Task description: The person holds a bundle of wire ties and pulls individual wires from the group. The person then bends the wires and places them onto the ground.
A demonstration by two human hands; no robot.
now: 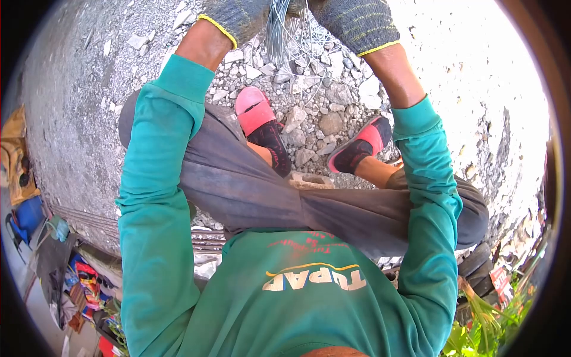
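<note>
At the top edge my left hand [237, 21] wears a dark grey knitted glove with a yellow cuff. A bundle of thin grey tie wire [277, 33] hangs down against its inner side, and a bit of glove shows just past the wire, so the hand appears closed around it. My right hand [358, 24], in a matching glove, is close by on the right; its fingers are cut off by the frame. Below and between the hands, loose thin wire strands [306, 50] spread over the rubble.
Broken stones [330, 123] cover the ground between my feet, which wear red-and-black footwear [257, 110]. A hollow block [310, 180] lies near my crossed legs. Steel bars [208, 241] run along the ground behind. Assorted bags [89, 285] lie far left; green plants [485, 321] grow at lower right.
</note>
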